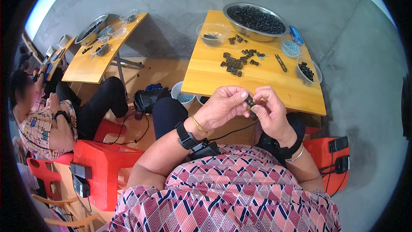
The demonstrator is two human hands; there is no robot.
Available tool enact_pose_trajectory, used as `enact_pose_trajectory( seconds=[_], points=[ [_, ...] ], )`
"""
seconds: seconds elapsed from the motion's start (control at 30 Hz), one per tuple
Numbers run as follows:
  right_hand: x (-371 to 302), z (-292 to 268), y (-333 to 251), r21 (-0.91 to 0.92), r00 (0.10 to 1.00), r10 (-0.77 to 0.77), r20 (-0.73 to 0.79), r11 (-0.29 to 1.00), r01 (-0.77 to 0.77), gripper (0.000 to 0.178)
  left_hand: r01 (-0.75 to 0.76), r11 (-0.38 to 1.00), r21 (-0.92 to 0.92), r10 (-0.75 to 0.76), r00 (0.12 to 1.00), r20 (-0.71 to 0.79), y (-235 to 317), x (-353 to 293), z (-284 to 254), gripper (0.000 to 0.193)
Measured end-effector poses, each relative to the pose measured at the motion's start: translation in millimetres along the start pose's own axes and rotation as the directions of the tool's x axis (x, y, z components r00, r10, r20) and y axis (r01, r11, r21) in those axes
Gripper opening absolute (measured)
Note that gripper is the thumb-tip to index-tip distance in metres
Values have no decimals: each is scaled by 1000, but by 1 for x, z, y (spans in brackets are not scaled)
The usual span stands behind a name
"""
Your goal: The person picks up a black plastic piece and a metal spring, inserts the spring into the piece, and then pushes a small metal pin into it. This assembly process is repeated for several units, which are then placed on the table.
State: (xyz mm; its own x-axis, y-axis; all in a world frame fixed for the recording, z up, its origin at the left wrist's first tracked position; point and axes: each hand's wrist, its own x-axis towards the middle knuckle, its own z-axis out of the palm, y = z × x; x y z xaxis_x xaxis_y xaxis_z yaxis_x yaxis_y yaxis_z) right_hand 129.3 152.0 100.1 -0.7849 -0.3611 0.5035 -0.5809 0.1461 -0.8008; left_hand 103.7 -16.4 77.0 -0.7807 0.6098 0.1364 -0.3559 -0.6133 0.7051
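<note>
My left hand (224, 106) pinches a small black plastic part (249, 101) between thumb and fingers, just off the table's near edge. On the part's other side, the thumb and fingers of my right hand (273, 111) close on it too. Its exact kind is too small to make out. Beyond my hands, a loose pile of similar black parts (234, 63) lies on the yellow wooden table (206, 75). Right of that pile are dark tweezers or small snips (281, 62). A few small light-blue pieces (263, 56) lie beside the parts.
A large metal basin (257, 36) of black parts stands at the far edge. Clear plastic bowls hold dark bits (210, 36), light-blue pieces (291, 49) and black parts (307, 71). A bucket (183, 93) sits below. At left, a person (47, 122) sits by another table (92, 65).
</note>
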Motion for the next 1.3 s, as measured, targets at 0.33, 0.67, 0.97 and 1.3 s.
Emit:
enact_pose_trajectory(
  seconds=[0.33, 0.67, 0.97, 1.3],
  points=[
    [6, -6, -8, -244, 981, -177, 75, 951, 191, 34, -2, 999, -39, 5, 997, 76, -1, 4, 1, 23],
    [5, -4, -6, -265, 971, -206, 120, 936, 231, 31, 26, 999, -43, -25, 999, 41, -5, 5, 6, 25],
    [6, -6, -5, -332, 972, -204, 114, 915, 230, 25, 41, 997, -66, -39, 999, 35, -5, 4, 8, 23],
    [6, -5, -5, -309, 980, -181, 80, 931, 197, 28, 80, 992, 94, -81, 997, 11, -5, 3, 8, 15]
  ],
)
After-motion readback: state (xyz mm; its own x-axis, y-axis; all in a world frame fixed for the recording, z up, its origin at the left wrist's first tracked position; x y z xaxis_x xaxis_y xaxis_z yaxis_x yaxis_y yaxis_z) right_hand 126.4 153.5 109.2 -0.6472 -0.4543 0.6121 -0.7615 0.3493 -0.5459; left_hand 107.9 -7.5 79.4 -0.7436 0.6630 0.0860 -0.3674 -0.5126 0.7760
